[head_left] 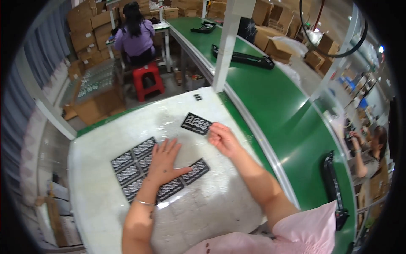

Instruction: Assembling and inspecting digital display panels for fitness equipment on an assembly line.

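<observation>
On the white table, the left hand, fingers spread, should steady the grouped cards while the right hand pinches the separate card.

- Grouped cards: black, printed with rows of pale slanted loops above smaller pale marks
- Lone card: the same black with pale loops
- Table: milky white with a glossy sheen
- Belt: deep green, with pale patches of glare
- Long parts on the belt: black
- Sleeve: pale pink
- Co-worker's top: purple
- Stool: bright red
- Boxes: brown
- Curtain: greyish blue
- Post: white
</observation>
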A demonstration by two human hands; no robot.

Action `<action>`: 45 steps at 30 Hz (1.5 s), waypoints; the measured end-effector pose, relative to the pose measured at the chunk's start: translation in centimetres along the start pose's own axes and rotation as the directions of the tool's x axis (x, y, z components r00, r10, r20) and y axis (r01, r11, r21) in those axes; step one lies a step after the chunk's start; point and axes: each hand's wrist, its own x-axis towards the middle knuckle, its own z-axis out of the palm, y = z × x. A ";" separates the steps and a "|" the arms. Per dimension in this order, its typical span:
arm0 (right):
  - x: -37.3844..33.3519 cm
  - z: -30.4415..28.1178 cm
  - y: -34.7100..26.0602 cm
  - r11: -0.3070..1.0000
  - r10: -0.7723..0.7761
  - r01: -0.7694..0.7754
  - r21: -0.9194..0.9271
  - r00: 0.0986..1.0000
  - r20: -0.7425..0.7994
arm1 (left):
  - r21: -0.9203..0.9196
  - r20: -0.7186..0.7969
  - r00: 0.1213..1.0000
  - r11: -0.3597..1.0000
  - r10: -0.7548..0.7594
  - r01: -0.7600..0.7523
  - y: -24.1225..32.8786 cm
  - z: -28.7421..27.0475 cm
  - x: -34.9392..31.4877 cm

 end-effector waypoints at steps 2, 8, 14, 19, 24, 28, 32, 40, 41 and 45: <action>-0.4 0.0 -0.5 1.000 -0.004 0.004 -0.023 1.000 -0.021 | -0.012 0.014 1.000 1.000 -0.002 0.002 0.6 0.2 0.5; -0.3 0.1 -0.1 1.000 0.008 -0.009 -0.017 0.999 -0.047 | -0.013 0.024 1.000 1.000 -0.004 0.005 0.4 -0.3 0.1; -0.2 0.5 0.1 1.000 0.022 -0.021 0.006 0.997 -0.071 | -0.009 0.028 1.000 1.000 -0.007 0.007 0.4 -0.4 0.0; -0.3 0.6 -0.2 1.000 0.023 -0.024 -0.018 0.998 -0.061 | -0.015 0.018 1.000 1.000 -0.001 0.002 0.7 -0.6 0.1; -0.4 0.1 -0.2 0.999 0.028 -0.029 -0.018 0.998 -0.055 | -0.021 0.001 1.000 1.000 0.008 -0.008 0.6 -0.2 0.2; 0.0 -0.6 0.1 0.999 0.022 -0.023 -0.026 1.000 -0.021 | -0.025 -0.013 1.000 1.000 0.015 -0.016 0.4 0.0 0.2; 0.1 0.2 0.4 0.999 0.024 -0.025 -0.024 0.999 -0.042 | -0.010 -0.017 1.000 1.000 0.000 0.000 0.3 -0.5 0.0; -0.3 -0.2 0.2 1.000 0.013 -0.014 -0.019 0.999 -0.045 | -0.023 0.008 1.000 1.000 -0.012 0.013 0.2 0.1 0.0; -0.3 -0.2 0.3 1.000 0.021 -0.021 -0.017 0.999 -0.040 | -0.025 0.014 1.000 1.000 -0.011 0.011 0.2 0.2 -0.3; -0.2 0.1 0.0 0.999 0.033 -0.033 -0.016 0.999 -0.009 | -0.041 0.009 1.000 0.999 -0.018 0.018 0.1 -0.1 0.0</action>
